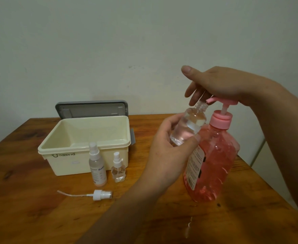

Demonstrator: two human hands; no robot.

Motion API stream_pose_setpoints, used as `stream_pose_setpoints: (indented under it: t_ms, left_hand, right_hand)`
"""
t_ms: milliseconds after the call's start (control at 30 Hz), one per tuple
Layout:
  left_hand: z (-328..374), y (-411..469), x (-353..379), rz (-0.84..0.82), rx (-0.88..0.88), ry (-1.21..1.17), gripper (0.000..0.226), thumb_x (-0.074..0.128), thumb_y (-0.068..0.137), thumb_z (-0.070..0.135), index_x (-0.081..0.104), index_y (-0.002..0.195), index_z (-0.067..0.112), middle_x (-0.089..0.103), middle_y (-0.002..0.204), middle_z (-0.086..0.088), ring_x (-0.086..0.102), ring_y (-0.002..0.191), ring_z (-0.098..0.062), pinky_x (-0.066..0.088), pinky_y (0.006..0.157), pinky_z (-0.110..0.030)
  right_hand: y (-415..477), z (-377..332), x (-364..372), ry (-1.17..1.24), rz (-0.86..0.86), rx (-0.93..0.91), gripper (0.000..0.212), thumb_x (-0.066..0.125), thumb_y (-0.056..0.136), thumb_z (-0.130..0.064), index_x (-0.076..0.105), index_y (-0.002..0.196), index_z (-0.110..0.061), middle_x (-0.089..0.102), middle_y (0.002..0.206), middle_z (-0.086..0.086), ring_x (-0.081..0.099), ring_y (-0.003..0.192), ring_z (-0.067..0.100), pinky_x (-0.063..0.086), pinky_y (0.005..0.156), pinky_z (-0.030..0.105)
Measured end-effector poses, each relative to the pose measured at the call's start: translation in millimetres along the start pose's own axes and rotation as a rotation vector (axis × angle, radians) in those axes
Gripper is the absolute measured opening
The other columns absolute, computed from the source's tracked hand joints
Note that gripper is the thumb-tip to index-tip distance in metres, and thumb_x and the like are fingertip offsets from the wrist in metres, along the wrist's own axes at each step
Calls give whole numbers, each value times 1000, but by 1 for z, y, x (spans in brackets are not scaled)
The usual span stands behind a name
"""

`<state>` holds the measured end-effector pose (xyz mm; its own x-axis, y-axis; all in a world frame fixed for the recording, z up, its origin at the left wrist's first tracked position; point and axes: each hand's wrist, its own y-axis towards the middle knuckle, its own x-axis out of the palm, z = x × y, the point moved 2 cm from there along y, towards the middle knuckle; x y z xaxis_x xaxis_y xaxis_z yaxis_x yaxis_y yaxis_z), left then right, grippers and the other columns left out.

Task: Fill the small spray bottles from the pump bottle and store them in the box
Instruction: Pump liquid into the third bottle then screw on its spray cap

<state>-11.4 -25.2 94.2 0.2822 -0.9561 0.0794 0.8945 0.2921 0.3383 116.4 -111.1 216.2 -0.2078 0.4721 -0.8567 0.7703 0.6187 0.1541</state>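
Noted a wet streak [188,226] nearest, on the wooden table [39,208]. Further in, to the left, found a loose white spray head [102,194] lying flat, its thin dip tube pointing left. Held the uncapped clear bottle [188,127] off the table in the left hand [167,152], fingers and thumb curled round its lower half, open neck tilted up to just beneath the pink spout. Rested the right hand [224,83] palm-down on the pump head, fingers straight and spread, thumb lifted, gripping nothing. Saw the pink pump bottle [215,161] standing on the table right of centre, against the clear bottle, well filled with pink liquid. Beyond the spray head, found a tall capped spray bottle [97,166] and a shorter capped spray bottle [118,169] upright side by side, just in front of the cream box [70,162]. Found the box open, with its grey lid [91,109] propped upright behind it, near the wall.
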Motion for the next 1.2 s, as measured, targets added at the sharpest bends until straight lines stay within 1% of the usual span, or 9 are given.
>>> stream_pose_setpoints:
  t_ms: [167, 333, 467, 633, 733, 867, 1000, 1100, 1200]
  left_hand:
    - [0, -4, -8, 13, -4, -7, 41, 68, 86, 14, 52, 118, 36, 63, 101, 22, 60, 85, 17, 45, 60, -1]
    - [-4, -9, -19, 55, -12, 10, 44, 70, 85, 15, 53, 120, 36, 63, 106, 22, 60, 89, 15, 46, 63, -2]
    - [-8, -13, -29, 87, -24, 30, 46, 71, 84, 19, 53, 121, 39, 64, 106, 24, 61, 91, 13, 47, 66, -3]
    - [-9, -20, -41, 124, -37, 56, 45, 72, 84, 21, 52, 119, 43, 64, 102, 27, 58, 89, 19, 44, 62, 0]
    - [-10, -24, -47, 142, -43, 62, 47, 72, 84, 21, 52, 122, 40, 64, 107, 24, 58, 89, 19, 44, 62, 1]
    - [-13, -27, -56, 167, -55, 64, 49, 72, 83, 21, 52, 123, 40, 65, 112, 22, 60, 95, 14, 46, 67, -1]
    - [-16, -29, -63, 184, -57, 73, 51, 73, 82, 22, 52, 126, 37, 65, 118, 18, 61, 105, 4, 48, 82, -14]
    - [-19, -33, -68, 184, -64, 71, 52, 73, 82, 22, 51, 127, 36, 65, 118, 17, 62, 106, 2, 49, 89, -21]
    - [-20, -36, -72, 179, -54, 68, 49, 72, 82, 21, 52, 126, 33, 66, 116, 16, 62, 105, 3, 51, 85, -18]
  right_hand:
    - [0, -6, 1, -78, 7, 23, 73, 29, 90, -74, 71, 95, -14, 75, 85, 0, 72, 82, 18, 55, 89, 41]
    - [-2, -10, 0, -207, 25, 45, 76, 24, 89, -75, 70, 98, -15, 73, 89, -2, 69, 78, 13, 53, 83, 37]
    - [-4, -11, 0, -252, 53, 40, 77, 24, 88, -76, 70, 98, -15, 73, 90, -2, 69, 77, 11, 52, 84, 37]
    - [-9, -21, 3, -247, 120, 9, 71, 29, 89, -74, 71, 99, -17, 73, 87, -5, 67, 76, 10, 51, 76, 34]
    - [-19, -35, 11, -249, 193, -85, 59, 38, 89, -71, 71, 97, -22, 71, 83, -10, 66, 81, 10, 51, 72, 31]
    - [-35, -57, 30, -146, 314, -240, 46, 44, 91, -66, 69, 101, -29, 68, 89, -15, 63, 88, 9, 49, 76, 31]
    - [-48, -66, 54, 93, 289, -285, 36, 46, 90, -64, 64, 105, -37, 64, 94, -23, 55, 88, -12, 38, 64, 12]
    - [-53, -59, 81, 256, 223, -281, 55, 51, 80, -68, 59, 124, -36, 62, 109, -24, 57, 94, -14, 42, 70, 9]
    - [-58, -46, 110, 404, 180, -243, 81, 55, 65, -72, 49, 136, -36, 59, 119, -23, 58, 103, -10, 49, 77, 13]
